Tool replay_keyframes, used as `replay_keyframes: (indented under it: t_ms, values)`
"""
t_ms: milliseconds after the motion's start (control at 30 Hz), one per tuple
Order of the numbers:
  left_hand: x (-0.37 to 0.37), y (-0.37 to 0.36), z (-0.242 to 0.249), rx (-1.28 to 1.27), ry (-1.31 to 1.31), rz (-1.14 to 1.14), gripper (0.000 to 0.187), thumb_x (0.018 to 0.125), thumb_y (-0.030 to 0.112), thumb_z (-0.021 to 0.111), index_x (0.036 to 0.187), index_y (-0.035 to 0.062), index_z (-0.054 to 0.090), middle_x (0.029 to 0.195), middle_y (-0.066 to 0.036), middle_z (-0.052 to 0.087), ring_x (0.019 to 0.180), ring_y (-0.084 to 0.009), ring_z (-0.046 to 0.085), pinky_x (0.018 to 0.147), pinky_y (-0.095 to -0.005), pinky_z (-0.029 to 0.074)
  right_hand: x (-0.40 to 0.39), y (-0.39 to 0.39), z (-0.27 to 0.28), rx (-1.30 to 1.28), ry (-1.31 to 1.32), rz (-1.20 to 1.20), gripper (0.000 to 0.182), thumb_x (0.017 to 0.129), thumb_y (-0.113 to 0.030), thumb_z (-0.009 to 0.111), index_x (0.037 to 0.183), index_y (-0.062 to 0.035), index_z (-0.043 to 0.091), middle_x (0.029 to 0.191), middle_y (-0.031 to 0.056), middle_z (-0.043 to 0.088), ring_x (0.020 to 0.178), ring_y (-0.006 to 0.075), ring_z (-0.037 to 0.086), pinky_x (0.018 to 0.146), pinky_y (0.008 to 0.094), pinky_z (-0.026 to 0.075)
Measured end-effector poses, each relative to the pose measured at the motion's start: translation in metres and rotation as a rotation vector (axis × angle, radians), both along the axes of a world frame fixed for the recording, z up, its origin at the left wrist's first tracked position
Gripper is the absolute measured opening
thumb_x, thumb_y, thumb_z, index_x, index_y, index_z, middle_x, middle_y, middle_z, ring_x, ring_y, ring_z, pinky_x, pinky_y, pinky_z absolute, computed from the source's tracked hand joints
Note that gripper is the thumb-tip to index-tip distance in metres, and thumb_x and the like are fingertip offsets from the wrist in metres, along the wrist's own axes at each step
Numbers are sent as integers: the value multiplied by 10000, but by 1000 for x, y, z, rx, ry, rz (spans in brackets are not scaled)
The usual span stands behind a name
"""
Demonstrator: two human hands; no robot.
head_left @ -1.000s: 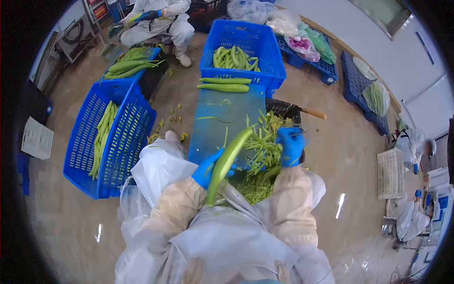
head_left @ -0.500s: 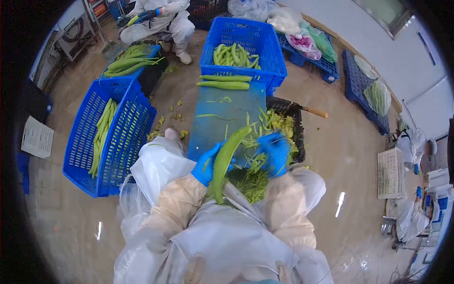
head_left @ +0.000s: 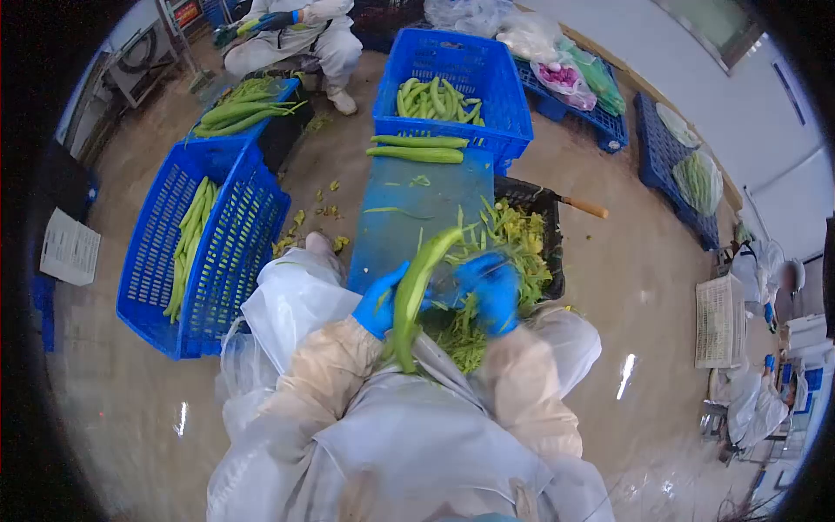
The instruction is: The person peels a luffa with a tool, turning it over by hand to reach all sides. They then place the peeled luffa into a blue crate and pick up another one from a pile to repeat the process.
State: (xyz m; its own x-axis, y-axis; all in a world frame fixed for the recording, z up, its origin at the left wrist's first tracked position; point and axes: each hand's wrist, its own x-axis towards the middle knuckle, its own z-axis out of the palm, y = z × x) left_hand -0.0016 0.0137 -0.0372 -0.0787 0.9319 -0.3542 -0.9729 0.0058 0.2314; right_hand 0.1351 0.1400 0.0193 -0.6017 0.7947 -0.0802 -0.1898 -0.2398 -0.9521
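Note:
My left hand (head_left: 380,300), in a blue glove, is closed around a long green gourd (head_left: 412,300). The gourd stands nearly upright above my lap, its tip leaning right, with a pale peeled strip along its side. Just to its right is my right hand (head_left: 492,291), also blue-gloved and blurred by motion. Its fingers look closed on something too smeared to make out. Beyond the hands lies a blue board (head_left: 400,213) with thin green peelings on it. Two whole gourds (head_left: 416,155) lie across the board's far end. Shredded peelings (head_left: 461,341) are heaped below my hands.
A blue crate (head_left: 513,139) with several gourds stands past the board; another crate (head_left: 156,261) is at left. At right, a black bin (head_left: 557,252) holds scraps, a wooden-handled tool (head_left: 584,207) across its rim. A co-worker (head_left: 296,43) sits at the back left.
My right hand has moved slightly left and down beside the gourd. A pale peeled strip now shows on the gourd, which my left hand still grips. The view has shifted slightly.

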Motion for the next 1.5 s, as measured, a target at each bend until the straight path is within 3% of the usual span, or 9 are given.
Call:
replay_keyframes:
  t_ms: [100, 167, 400, 567, 700, 933, 1167, 1400, 1500]
  values:
    - [4, 1, 12, 20, -49, -16, 362, 889, 241, 451, 1157, -1, 478, 1030, -140, 569, 857, -235, 572, 754, -334, 487, -5, -61, -18, 190, -152, 326, 170, 675, -24, 701, 759, -40, 555, 688, 46, 577, 603, 108, 538, 524, 257, 458]
    - [15, 1, 26, -9, 241, 62, 368, 874, 234, 476, 1160, 3, 479, 1039, -132, 569, 853, -218, 576, 755, -325, 485, -14, -32, -25, 10, -104, 175, 179, 680, -46, 705, 754, -45, 542, 666, 41, 574, 583, 96, 520, 525, 247, 453]
    - [7, -7, 9, -41, 169, -4, 394, 861, 252, 503, 1174, 16, 467, 1002, -124, 575, 838, -196, 577, 736, -313, 485, 5, 83, -27, 134, -98, -351, 148, 705, -53, 680, 748, -34, 539, 687, 55, 583, 584, 117, 544, 515, 251, 458]
    - [-2, -1, -4, -4, -58, 38, 362, 875, 231, 476, 1174, 26, 469, 1046, -113, 564, 894, -183, 561, 779, -305, 466, -4, -58, -29, 38, -47, 303, 137, 697, -53, 690, 734, -28, 561, 661, 43, 575, 583, 116, 547, 519, 260, 463]
    - [8, -2, 23, 16, 174, 63, 421, 868, 207, 482, 1238, 18, 410, 1111, -109, 540, 953, -198, 546, 838, -317, 441, -15, -50, -39, 57, -168, 281, 132, 699, -58, 691, 751, -29, 573, 648, 37, 573, 552, 110, 531, 498, 259, 455]
    - [7, -4, 17, -11, 162, 87, 399, 875, 217, 479, 1216, 14, 436, 1050, -105, 565, 885, -188, 565, 783, -303, 468, -10, 40, -8, 147, 30, -294, 154, 711, -71, 683, 734, -16, 541, 626, 55, 568, 525, 121, 544, 464, 246, 453]
    - [-5, -6, -3, -58, 86, 8, 378, 873, 271, 484, 1144, 7, 487, 955, -121, 604, 802, -217, 596, 719, -323, 494, -2, -64, -32, -50, -10, 295, 166, 705, -22, 678, 779, -18, 530, 715, 70, 581, 563, 120, 559, 465, 246, 468]
    - [1, -14, 2, -47, 172, -59, 397, 871, 321, 477, 1157, 44, 487, 960, -115, 593, 786, -209, 585, 670, -332, 494, -9, 70, -43, 88, 26, -392, 124, 722, -61, 657, 756, -34, 541, 634, 48, 561, 512, 126, 523, 485, 238, 425]
    - [-4, -11, -5, -33, 178, -73, 413, 874, 335, 469, 1162, 38, 480, 964, -117, 591, 790, -210, 585, 674, -336, 495, 2, 56, -27, 59, 81, -293, 134, 721, -49, 666, 769, -21, 543, 692, 63, 579, 518, 137, 534, 473, 247, 434]
